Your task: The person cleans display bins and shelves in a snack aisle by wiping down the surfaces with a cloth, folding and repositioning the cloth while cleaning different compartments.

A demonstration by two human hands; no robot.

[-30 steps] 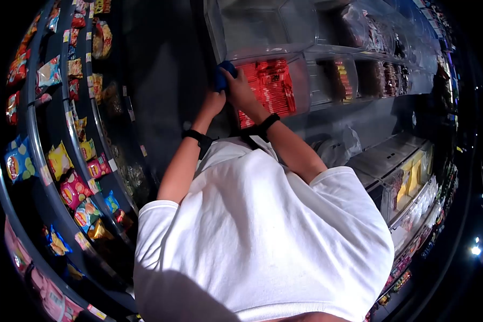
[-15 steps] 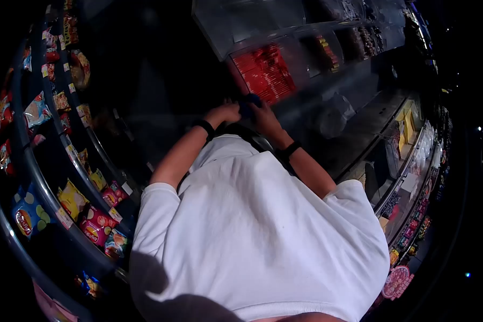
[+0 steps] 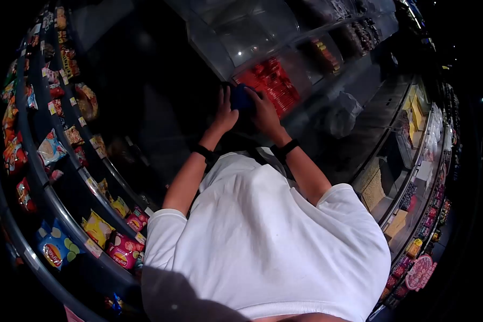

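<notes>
A small dark blue object (image 3: 242, 97), its kind too dark to make out, is in front of my body. My right hand (image 3: 264, 111) grips it from the right, with the thumb lying along its top edge. On its other side is my left hand (image 3: 226, 110), fingers stretched out and apart from the thumb; whether they touch the blue object I cannot tell. Just beyond the hands, red packets (image 3: 273, 86) fill one compartment of a clear display case (image 3: 252, 37). Both wrists wear black bands.
Shelves (image 3: 64, 206) on the left carry many snack bags, among them a blue chip bag (image 3: 56, 244) and a pink chip bag (image 3: 124, 251). A counter (image 3: 383, 112) runs along the right, with a clear plastic bag (image 3: 343, 114) beside it. Much of the floor is dark.
My left hand has straightened its fingers upward beside the blue object, which now shows more. The view has shifted, bringing more of the left shelves into sight.
</notes>
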